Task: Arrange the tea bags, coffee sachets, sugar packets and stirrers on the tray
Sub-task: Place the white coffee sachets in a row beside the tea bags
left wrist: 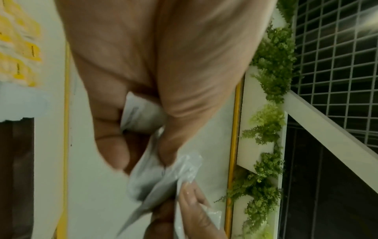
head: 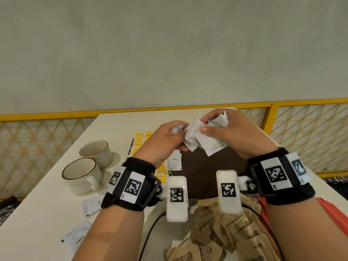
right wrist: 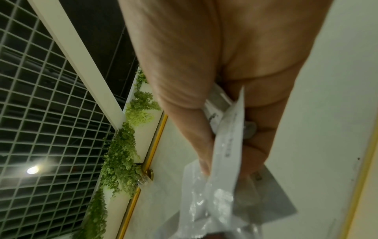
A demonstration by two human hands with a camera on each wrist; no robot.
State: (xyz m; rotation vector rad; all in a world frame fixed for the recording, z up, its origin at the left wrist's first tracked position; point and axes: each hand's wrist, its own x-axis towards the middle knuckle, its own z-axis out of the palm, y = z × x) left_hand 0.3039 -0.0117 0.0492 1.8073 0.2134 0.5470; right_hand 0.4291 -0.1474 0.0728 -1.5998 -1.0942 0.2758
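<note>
Both hands are raised above the dark brown tray (head: 211, 172) and share a bunch of white coffee sachets (head: 203, 140). My left hand (head: 169, 140) pinches sachets (left wrist: 155, 181) between thumb and fingers. My right hand (head: 222, 129) grips several more sachets (right wrist: 227, 145) fanned out. One coffee sachet (head: 175, 162) lies on the tray's left part beside yellow tea bags (head: 139, 142). Brown sugar packets (head: 226, 228) are heaped near the table's front edge. Red stirrers (head: 335, 223) lie at the right front.
Two white cups (head: 84, 166) stand stacked on saucers left of the tray. Two loose coffee sachets (head: 90, 204) lie on the white table (head: 116, 125) at the front left. A yellow lattice railing (head: 301, 119) runs behind the table. A black cable (head: 150, 232) crosses the front.
</note>
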